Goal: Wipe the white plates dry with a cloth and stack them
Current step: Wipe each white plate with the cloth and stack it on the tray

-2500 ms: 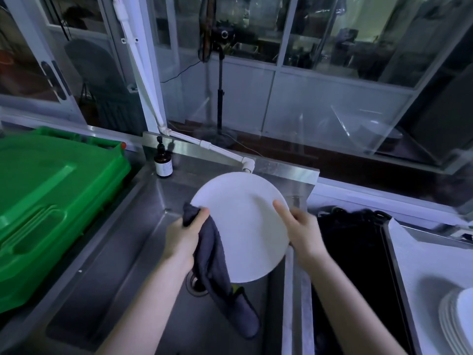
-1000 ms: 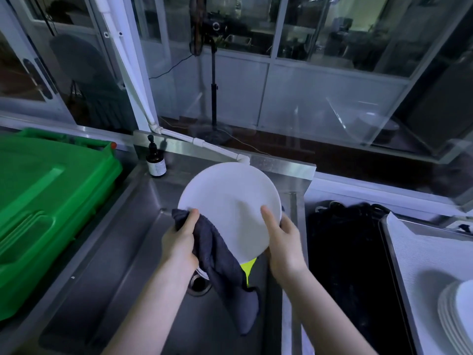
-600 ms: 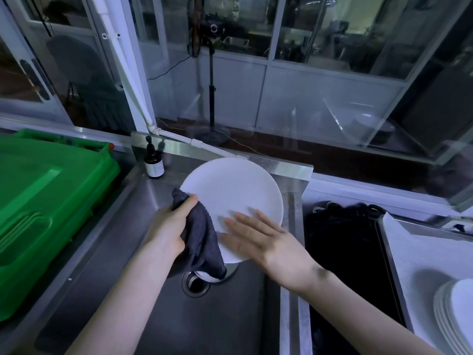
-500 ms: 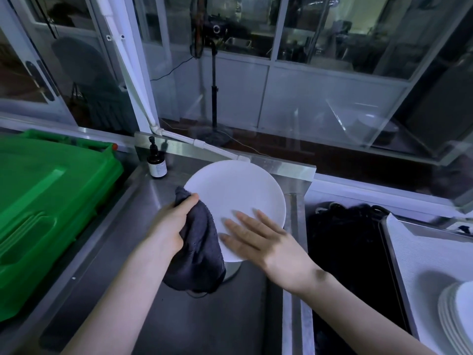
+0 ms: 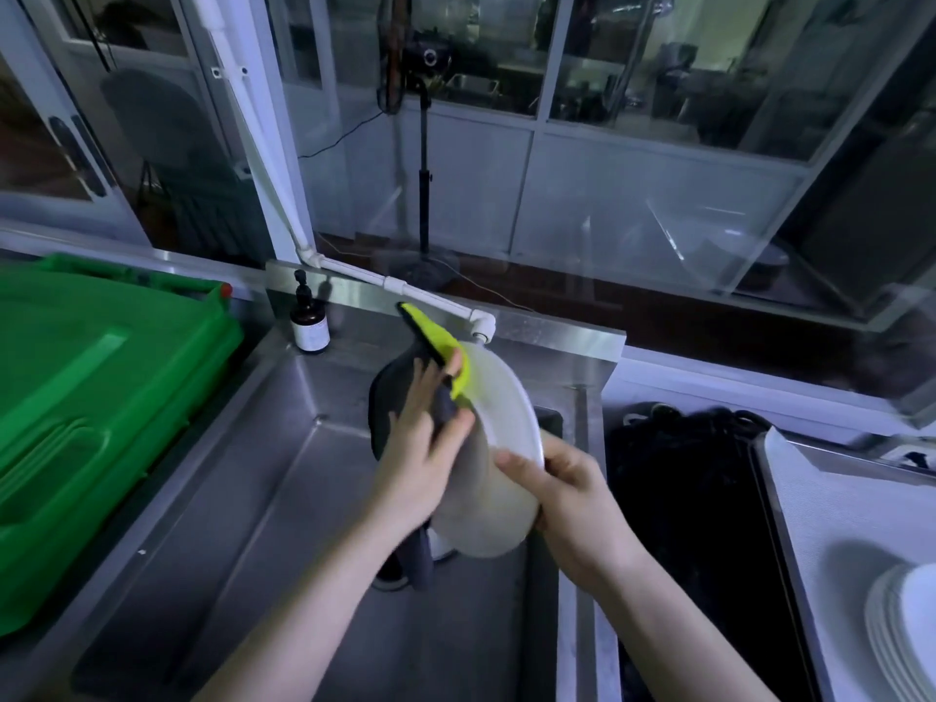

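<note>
Left hand [image 5: 423,448] presses cloth [image 5: 392,397] against plate [image 5: 499,423]; right hand [image 5: 567,494] grips its rim

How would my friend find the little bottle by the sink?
Find the big green bin on the left, then look just past its right edge to the back corner of the steel sink. A small bottle stands upright there, below the slanting white pipe. It alone is dark brown, with a black pump top and a white label.
</note>
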The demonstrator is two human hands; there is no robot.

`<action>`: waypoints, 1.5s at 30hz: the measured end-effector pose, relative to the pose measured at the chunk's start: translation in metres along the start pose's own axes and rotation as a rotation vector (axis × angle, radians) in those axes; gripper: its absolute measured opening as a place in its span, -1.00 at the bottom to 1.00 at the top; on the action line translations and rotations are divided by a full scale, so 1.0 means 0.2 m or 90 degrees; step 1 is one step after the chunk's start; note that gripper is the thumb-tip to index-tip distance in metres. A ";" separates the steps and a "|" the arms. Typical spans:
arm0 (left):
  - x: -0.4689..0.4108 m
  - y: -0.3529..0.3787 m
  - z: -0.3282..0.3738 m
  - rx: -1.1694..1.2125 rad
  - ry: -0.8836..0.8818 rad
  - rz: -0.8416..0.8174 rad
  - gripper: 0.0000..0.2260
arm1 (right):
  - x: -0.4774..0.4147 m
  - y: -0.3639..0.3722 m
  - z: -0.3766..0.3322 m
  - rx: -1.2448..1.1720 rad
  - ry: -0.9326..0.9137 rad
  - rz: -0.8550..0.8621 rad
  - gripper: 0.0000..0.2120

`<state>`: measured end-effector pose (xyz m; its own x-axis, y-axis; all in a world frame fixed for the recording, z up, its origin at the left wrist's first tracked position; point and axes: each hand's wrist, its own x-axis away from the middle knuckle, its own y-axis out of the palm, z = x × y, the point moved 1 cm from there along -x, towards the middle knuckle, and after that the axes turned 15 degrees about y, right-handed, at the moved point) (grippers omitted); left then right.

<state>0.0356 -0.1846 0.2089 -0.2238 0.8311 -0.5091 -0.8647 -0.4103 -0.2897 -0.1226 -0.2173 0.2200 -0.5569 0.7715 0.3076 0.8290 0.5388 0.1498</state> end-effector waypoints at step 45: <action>0.15 0.05 -0.06 -0.160 0.113 -0.085 -0.48 | -0.03 -0.09 -0.27 -0.443 0.026 0.065 -0.54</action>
<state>0.0244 -0.1676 0.1811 -0.0147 0.8147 -0.5797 -0.7388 -0.3995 -0.5428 -0.1313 -0.2498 0.2656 -0.4840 0.7858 0.3850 0.7237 0.1121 0.6809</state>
